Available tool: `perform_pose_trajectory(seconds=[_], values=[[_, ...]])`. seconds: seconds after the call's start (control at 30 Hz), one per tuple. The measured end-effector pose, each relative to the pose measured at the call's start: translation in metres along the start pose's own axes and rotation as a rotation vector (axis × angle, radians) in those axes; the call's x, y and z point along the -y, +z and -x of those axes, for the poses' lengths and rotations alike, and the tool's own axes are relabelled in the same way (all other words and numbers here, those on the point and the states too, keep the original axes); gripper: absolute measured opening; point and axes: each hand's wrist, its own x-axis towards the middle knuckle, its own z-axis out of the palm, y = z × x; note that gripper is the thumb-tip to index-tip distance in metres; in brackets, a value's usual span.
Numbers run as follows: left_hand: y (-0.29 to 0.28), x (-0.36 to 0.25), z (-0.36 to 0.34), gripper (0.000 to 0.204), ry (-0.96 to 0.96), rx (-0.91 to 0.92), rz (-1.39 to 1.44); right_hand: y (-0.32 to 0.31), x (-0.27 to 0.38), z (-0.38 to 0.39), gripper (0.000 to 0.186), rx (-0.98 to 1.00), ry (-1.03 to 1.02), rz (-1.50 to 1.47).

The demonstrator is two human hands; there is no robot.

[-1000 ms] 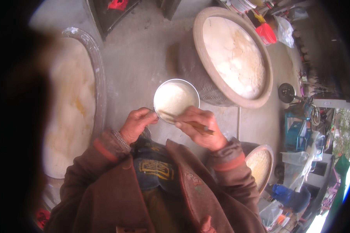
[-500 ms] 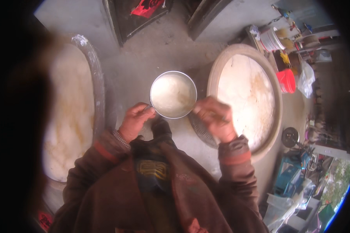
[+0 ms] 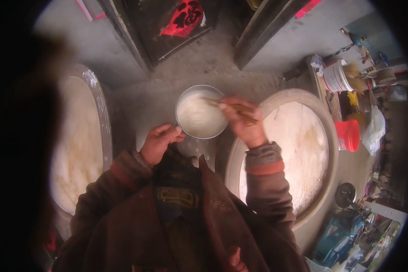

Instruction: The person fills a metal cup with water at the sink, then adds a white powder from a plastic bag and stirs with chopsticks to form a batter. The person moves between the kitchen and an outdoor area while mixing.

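Note:
A round, thin-rimmed metal basin [image 3: 199, 137] holds a pale, milky liquid [image 3: 198, 119]. My left hand [image 3: 161, 138] pinches the basin's lower left rim between thumb and fingers. At the upper right of the basin, my right hand [image 3: 244, 120] is closed around a pair of wooden chopsticks [image 3: 210, 100]. Their tips reach into the liquid, whose surface looks streaked by motion. The chopsticks are slightly blurred, and their far ends are hidden in the liquid.
Large round vats with pale, brown-stained surfaces stand on both sides: the left vat [image 3: 106, 122] and the right vat [image 3: 333, 163]. Ahead is a dark doorway with a red paper [image 3: 182, 20]. A red bucket [image 3: 347, 135] and a white bucket [image 3: 336, 77] stand at right.
My right hand has moved up and inward from the basin's lower right rim, and the chopsticks now dip into the liquid. My left hand stays on the rim. The view has shifted.

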Motion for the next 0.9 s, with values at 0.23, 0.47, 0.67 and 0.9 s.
perform_pose_trajectory(seconds=[0.23,0.47,0.67,0.9], values=[[0.0,-0.036,-0.113,0.028,-0.027,-0.002,0.068,-0.012,-0.025,-0.084,0.01,0.274,-0.174,0.107],[-0.033,-0.115,-0.248,0.027,0.006,-0.001,-0.013,-0.035,-0.038,-0.228,0.007,0.166,-0.041,0.016],[-0.056,-0.178,-0.352,0.024,0.082,0.022,-0.109,-0.047,-0.047,-0.357,0.009,-0.139,-0.041,0.137],[-0.043,-0.216,-0.453,0.02,0.044,0.065,0.051,-0.069,-0.08,-0.467,0.005,-0.054,0.003,0.09]])
